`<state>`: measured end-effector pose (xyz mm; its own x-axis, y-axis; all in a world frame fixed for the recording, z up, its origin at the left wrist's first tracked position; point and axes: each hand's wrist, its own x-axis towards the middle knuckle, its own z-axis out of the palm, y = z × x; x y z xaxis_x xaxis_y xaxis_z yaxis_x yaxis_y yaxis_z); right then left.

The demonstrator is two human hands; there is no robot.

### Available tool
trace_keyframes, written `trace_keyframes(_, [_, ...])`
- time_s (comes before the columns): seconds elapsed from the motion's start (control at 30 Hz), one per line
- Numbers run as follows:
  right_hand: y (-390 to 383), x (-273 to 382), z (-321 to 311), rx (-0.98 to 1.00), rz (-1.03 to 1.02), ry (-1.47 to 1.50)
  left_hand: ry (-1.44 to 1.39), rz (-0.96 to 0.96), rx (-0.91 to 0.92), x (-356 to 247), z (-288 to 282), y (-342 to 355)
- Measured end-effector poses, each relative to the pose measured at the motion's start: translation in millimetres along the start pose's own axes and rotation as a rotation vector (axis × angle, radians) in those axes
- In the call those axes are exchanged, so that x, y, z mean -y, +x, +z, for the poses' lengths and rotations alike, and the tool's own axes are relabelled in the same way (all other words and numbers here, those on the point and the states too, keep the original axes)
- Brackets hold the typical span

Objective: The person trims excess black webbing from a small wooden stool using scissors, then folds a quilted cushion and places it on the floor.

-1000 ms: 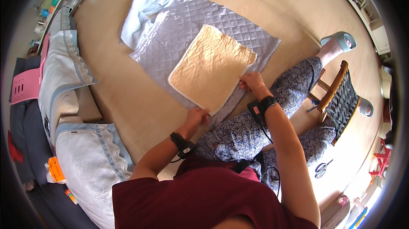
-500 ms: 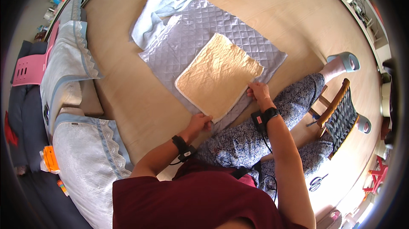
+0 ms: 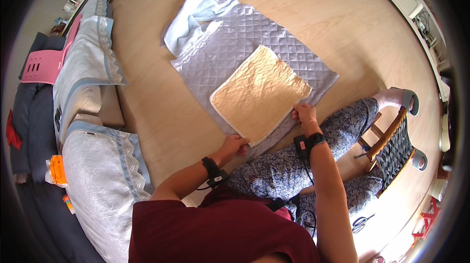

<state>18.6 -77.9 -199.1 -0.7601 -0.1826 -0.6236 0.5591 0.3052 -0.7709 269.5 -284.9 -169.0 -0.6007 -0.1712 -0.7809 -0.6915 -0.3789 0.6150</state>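
In the head view, a cream cloth [image 3: 259, 96] lies near the centre of the frame, on a grey quilt [image 3: 235, 40]. The left hand [image 3: 236, 145], fingers nearly closed, pinches its bottom corner; the right hand [image 3: 305, 113], likewise, its lower-right edge.

This looks like a home, most likely its living room. A sofa under white, blue-bordered covers with scalloped lace edging [image 3: 100, 165] stands on a smooth, pale wood-look floor [image 3: 161, 111]. Grey-blue open-toed slippers [image 3: 412, 104] are on the person's feet, beside a low brown wooden seat with black woven webbing [image 3: 395, 148]. A long white low cabinet [image 3: 404, 0] lines the far right side, with cables [image 3: 424, 22] on it.
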Motion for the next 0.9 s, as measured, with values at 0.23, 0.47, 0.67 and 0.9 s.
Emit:
trace_keyframes(0.23, [2.3,0.7,0.4,-0.008,0.004,-0.029,-0.021,-0.022,-0.003,2.1,-0.8,1.4])
trace_keyframes(0.47, [-0.5,3.1,1.2,-0.024,0.009,0.023,-0.013,0.002,0.013,2.7,-1.8,1.4])
trace_keyframes(0.67, [2.6,0.3,1.0,-0.03,0.015,-0.022,0.018,0.028,0.03,1.0,-2.6,-0.3])
trace_keyframes(0.9, [6.8,-3.4,0.8,-0.058,0.005,-0.015,0.03,0.052,0.014,2.9,-1.7,0.3])
